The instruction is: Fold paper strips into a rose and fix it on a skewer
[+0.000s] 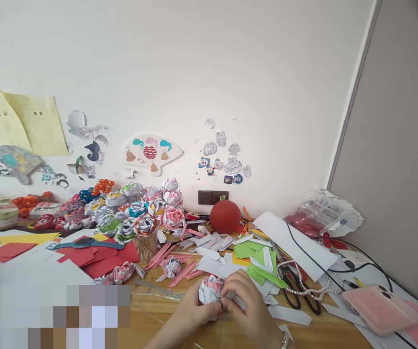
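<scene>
Low in the head view, my left hand cups a folded paper flower of white and pink strips. My right hand pinches at its right side, fingers closed on the flower's edge beside a white strip. Both hands rest above the wooden table. Loose white, pink and green folded paper strips lie just beyond the hands.
A heap of finished paper flowers fills the back left, with red paper sheets and a blue watch. A red ball, black scissors, a bead string, a pink phone, cables and a plastic bag lie right.
</scene>
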The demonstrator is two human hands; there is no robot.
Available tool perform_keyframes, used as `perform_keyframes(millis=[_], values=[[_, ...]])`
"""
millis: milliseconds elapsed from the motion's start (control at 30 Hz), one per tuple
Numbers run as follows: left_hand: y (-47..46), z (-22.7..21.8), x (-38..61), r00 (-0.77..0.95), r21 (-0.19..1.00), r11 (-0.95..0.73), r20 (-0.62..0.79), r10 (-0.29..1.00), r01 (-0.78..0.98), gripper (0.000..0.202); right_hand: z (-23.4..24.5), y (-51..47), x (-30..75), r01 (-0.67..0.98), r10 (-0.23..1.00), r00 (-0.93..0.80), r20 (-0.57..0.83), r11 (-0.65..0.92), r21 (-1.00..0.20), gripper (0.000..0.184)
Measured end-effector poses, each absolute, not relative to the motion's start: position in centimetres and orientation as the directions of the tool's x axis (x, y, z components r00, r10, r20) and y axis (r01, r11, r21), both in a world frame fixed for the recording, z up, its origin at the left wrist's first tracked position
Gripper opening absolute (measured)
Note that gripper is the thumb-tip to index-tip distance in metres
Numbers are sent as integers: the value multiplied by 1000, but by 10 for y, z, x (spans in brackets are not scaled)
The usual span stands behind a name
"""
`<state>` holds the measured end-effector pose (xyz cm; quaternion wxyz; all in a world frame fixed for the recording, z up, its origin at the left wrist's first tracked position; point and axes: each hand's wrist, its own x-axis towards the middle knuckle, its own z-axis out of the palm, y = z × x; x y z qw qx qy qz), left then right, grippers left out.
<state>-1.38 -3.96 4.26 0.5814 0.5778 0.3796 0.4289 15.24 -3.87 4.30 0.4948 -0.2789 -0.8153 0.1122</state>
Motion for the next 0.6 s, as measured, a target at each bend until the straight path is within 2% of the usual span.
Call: perform_keyframes(millis=[367,500,600], values=[[-40,51,-17,266,997,-75,68,961,14,51,46,-34,154,245,621,-353,700,783,-571,11],[-40,51,-16,272,997,-66,55,961,30,53,41,-34,152,259,685,-312,658,728,-635,7],[-39,47,-14,297,1000,-9,8,955,2,52,39,-36,149,290,687,-301,661,726,-623,9]])
